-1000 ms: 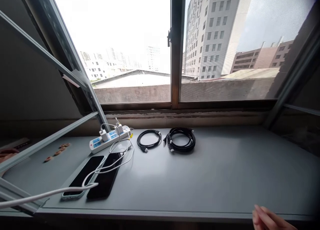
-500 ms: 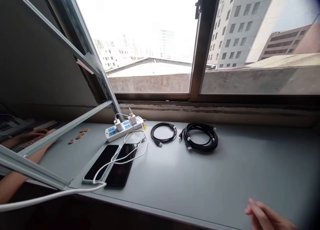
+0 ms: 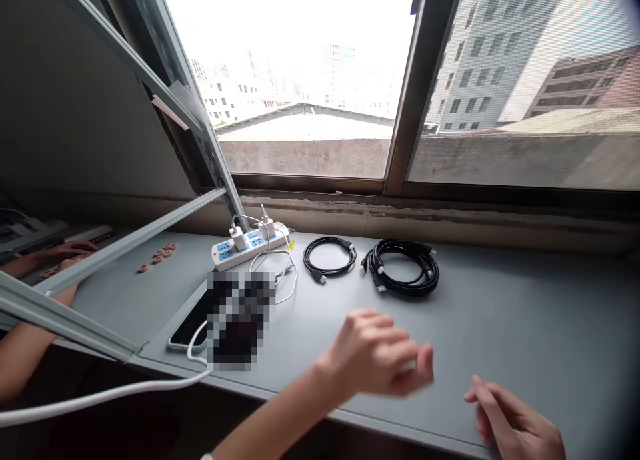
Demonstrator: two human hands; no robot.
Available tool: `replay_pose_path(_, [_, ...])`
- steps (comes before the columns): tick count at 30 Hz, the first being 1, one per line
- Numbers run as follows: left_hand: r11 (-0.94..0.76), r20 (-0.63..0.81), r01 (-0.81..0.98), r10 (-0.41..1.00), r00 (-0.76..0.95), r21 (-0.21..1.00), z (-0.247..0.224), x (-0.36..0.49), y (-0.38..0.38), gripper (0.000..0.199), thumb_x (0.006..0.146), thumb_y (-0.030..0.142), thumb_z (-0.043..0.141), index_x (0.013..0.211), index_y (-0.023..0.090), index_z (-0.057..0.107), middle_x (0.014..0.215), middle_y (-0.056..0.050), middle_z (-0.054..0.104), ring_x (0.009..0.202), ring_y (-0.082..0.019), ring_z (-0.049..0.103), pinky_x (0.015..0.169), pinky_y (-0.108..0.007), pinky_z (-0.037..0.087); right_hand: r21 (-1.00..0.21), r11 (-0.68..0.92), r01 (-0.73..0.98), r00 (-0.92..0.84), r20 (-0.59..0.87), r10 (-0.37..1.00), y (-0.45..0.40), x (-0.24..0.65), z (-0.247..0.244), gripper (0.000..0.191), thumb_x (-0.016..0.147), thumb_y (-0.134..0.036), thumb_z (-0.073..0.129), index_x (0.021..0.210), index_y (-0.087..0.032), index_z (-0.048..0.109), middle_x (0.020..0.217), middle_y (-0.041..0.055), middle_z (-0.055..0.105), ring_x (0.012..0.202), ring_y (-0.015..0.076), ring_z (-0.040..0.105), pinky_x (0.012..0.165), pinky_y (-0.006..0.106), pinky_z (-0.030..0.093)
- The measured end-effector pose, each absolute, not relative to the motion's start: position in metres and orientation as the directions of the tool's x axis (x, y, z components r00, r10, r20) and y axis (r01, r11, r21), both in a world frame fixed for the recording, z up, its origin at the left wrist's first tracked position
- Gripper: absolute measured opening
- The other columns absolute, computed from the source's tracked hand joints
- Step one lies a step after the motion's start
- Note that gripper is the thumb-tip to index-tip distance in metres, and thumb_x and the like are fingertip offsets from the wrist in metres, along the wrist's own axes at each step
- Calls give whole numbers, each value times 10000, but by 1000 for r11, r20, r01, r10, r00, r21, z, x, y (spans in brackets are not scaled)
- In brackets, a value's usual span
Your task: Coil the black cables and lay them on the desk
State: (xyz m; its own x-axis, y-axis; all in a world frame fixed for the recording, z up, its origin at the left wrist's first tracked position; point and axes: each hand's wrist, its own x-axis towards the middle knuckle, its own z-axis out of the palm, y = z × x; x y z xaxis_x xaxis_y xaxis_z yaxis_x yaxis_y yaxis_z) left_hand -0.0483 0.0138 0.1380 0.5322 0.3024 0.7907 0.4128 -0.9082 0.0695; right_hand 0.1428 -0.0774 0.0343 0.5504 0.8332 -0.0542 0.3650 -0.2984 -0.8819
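My left hand [image 3: 383, 357] reaches in from the bottom, held above the grey tabletop [image 3: 505, 313]. Its fingers are curled in loosely, and nothing shows in them. Lower right, my right hand [image 3: 515, 417] is near the table's front edge, fingers bent and pressed together, with no object visible in it. Behind my left hand lie a small coiled black cable [image 3: 330, 273] and, to its right, a thicker bundle of black cables [image 3: 415, 288] with several plugs showing. Neither hand touches the cables.
At the left, a white power strip [image 3: 215, 257] carries plugged-in chargers. White charging cords run over a phone [image 3: 193, 320] and a pixelated patch. A metal frame [image 3: 150, 230] slants across the left side; behind it are a co-worker's arms [image 3: 30, 347] and small brown pieces [image 3: 163, 252].
My left hand has come into view from below, over the table. My right hand has moved slightly left and farther into view. The cables lie as before; the camera view has shifted a little.
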Motion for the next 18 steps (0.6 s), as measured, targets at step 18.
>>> replay_pose_path(18, [-308, 349, 873, 921, 173, 379, 87, -60, 132, 274, 862, 257, 419, 793, 178, 671, 881, -60, 660, 927, -192, 575, 750, -261, 413, -982, -154, 111, 484, -82, 871, -72, 145, 35, 448, 689, -589, 601, 544, -166, 575, 444, -26, 408, 421, 87, 369, 420, 209, 345])
